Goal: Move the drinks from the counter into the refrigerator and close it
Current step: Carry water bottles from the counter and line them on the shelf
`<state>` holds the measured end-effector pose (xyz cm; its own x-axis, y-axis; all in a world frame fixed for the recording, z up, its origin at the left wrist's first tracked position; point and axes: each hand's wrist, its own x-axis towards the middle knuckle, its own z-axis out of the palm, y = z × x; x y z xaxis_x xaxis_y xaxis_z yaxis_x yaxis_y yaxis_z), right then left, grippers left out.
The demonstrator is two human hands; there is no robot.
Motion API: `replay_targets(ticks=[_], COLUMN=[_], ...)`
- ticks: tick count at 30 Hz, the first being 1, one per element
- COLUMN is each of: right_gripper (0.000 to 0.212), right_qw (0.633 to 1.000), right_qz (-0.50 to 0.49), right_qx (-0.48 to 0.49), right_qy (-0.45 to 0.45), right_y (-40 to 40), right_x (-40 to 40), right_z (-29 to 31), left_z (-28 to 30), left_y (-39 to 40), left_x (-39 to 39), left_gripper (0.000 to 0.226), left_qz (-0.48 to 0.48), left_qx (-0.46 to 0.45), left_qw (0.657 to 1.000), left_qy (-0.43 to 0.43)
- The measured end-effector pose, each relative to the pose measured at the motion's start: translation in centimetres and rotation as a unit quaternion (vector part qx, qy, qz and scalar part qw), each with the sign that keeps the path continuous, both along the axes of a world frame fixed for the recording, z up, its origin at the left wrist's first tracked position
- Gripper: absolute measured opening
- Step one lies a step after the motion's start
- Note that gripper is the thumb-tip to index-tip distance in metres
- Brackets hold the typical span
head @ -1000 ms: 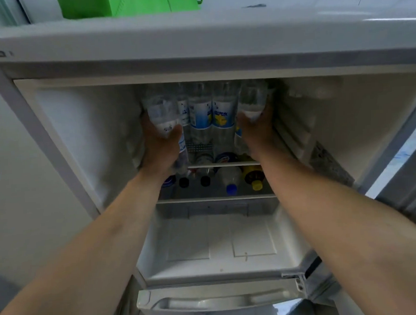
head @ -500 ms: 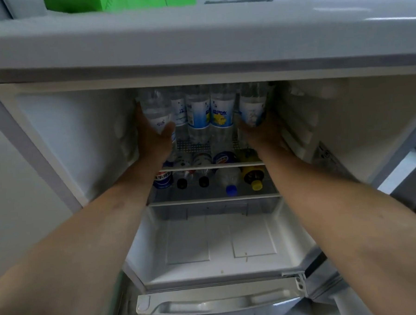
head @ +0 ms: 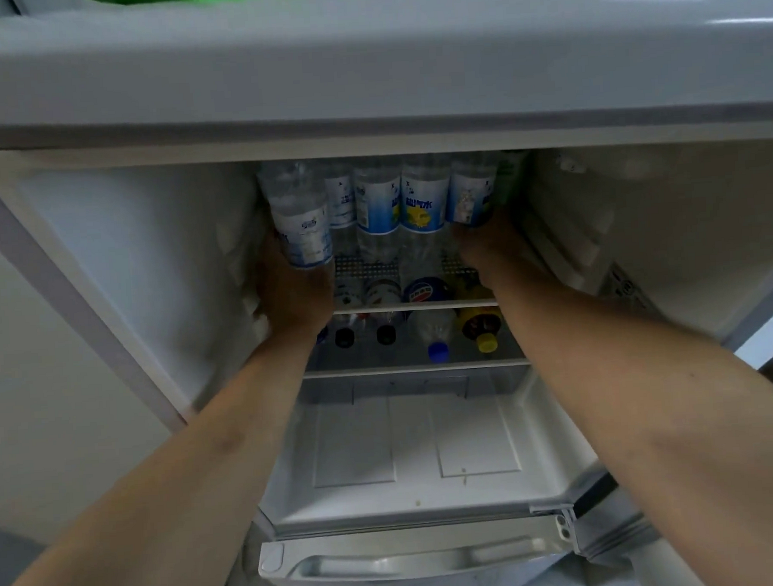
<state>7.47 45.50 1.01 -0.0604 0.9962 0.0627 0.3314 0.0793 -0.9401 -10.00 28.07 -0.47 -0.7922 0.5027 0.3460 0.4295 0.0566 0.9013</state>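
With our left hand (head: 293, 293) gripping the tilted bottle (head: 303, 225) and our right hand (head: 485, 247) gripping another (head: 469, 199) at frame centre, either could topple the crowded row (head: 398, 202).

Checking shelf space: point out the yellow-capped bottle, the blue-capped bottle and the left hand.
yellow-capped bottle (head: 487, 342): head view, on its cap.
blue-capped bottle (head: 438, 351): head view, on its cap.
left hand (head: 296, 297): head view, back of hand.

dim, soft frame; refrigerator (head: 596, 237) interior shadowed, wide-angle bending at the edges.
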Motion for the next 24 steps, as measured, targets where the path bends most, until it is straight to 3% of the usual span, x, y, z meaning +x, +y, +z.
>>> replay_targets(ticks=[4, 8, 11, 15, 21, 24], right_gripper=[0.065, 0.056, 0.048, 0.035, 0.02, 0.028], right_qw=[0.999, 0.996, 0.992, 0.989, 0.987, 0.986], right_qz=[-0.008, -0.035, -0.036, -0.059, -0.043, -0.046], right_qx=[-0.005, 0.04, 0.075, 0.08, 0.075, 0.086], right_qy=[0.033, 0.073, 0.093, 0.105, 0.133, 0.132], right_y=[-0.6, -2.1, -3.8, -5.8, -8.5, -9.5], right_x=[0.3, 0.5, 0.6, 0.7, 1.4, 2.1], right_z=[-0.3, -0.7, -1.0, -1.1, -2.4, -3.0], left_z=[-0.9, 0.0, 0.9, 1.2, 1.0, 0.6], left_y=[-0.7, 0.3, 1.2, 1.1, 1.2, 1.5], left_x=[2.7, 5.5, 5.5, 4.1, 2.1, 2.4], left_gripper=[0.07, 0.032, 0.018, 0.031, 0.026, 0.019], left_qz=[0.058, 0.033, -0.002, 0.007, 0.032, 0.053], left_qx=[0.007, 0.032, 0.029, 0.037, 0.043, 0.06], left_qw=[0.997, 0.993, 0.992, 0.985, 0.98, 0.975], left_qy=[-0.052, -0.109, -0.125, -0.169, -0.191, -0.205])
